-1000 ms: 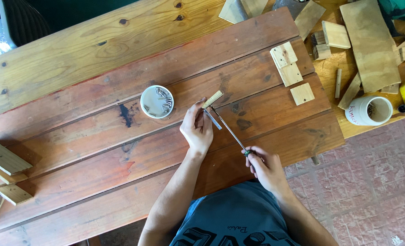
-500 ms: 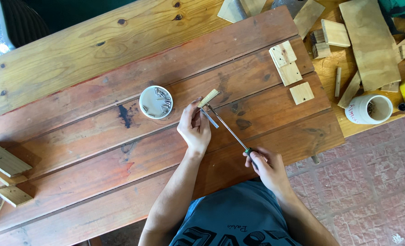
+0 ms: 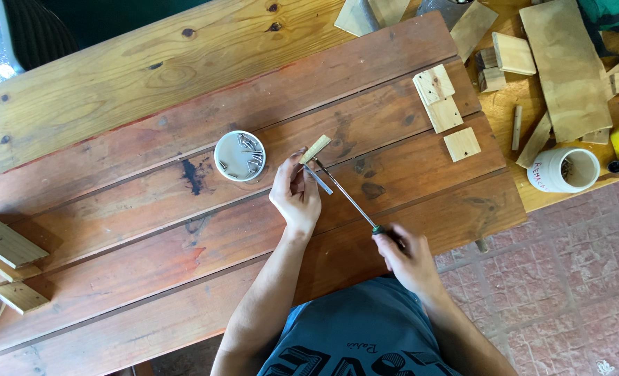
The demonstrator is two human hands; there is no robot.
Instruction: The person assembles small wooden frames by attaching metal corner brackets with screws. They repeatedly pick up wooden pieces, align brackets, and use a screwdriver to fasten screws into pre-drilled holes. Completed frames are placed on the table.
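My left hand pinches a small pale wooden strip and a thin metal piece against the reddish plank table. My right hand grips the dark handle of a long screwdriver. Its shaft runs up and left, and the tip meets the strip at my left fingertips. A round white lid with several screws lies just left of my left hand.
Three small square wood pieces lie at the table's right end. Beyond it a bench holds boards, wood offcuts and a white cup. Wooden blocks sit at the far left. Brick floor shows at lower right.
My right hand has drawn slightly back toward my body with the screwdriver handle. My left hand and the wooden strip stay in nearly the same spot.
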